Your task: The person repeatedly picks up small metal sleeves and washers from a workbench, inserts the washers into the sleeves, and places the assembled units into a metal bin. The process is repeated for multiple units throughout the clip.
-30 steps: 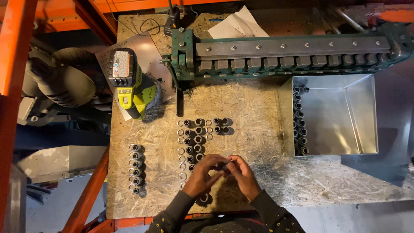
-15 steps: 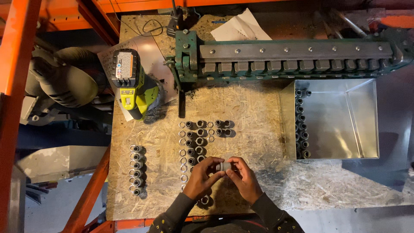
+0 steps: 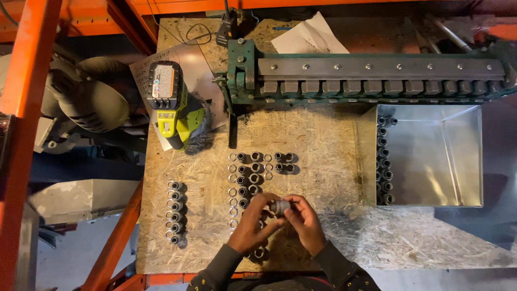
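- The left hand [image 3: 252,225] and the right hand [image 3: 305,222] meet near the front edge of the surface [image 3: 323,161], a board of pressed wood chips.
- Between them they hold a small grey metal fitting [image 3: 279,207], a short cylinder; the fingers of both hands are curled closed around its ends, and the fitting sits just above the board.
- Just beyond the hands lies a cluster of loose fittings and rings [image 3: 253,172], set in short rows; a few more show below the left wrist, partly hidden.
- Well to the left, near the board's edge, stands a separate column of fittings [image 3: 175,212], two wide.
- To the right, a shallow metal tray [image 3: 458,161] with shiny walls rests on the surface; a line of fittings [image 3: 383,160] runs along its left wall.
- Across the back lies a long green metal bending tool [image 3: 377,75] with a grey bar bolted on top and a row of blocks under it.
- Left of that tool a yellow-green cordless drill [image 3: 172,105] lies on a grey metal sheet [image 3: 202,64]; its dark battery carries a rectangular label, pale with orange bands, facing up.
- A white sheet of paper [image 3: 309,37] lies folded at the back, behind the green tool.
- Orange steel beams [image 3: 32,108] frame the left side and the top.
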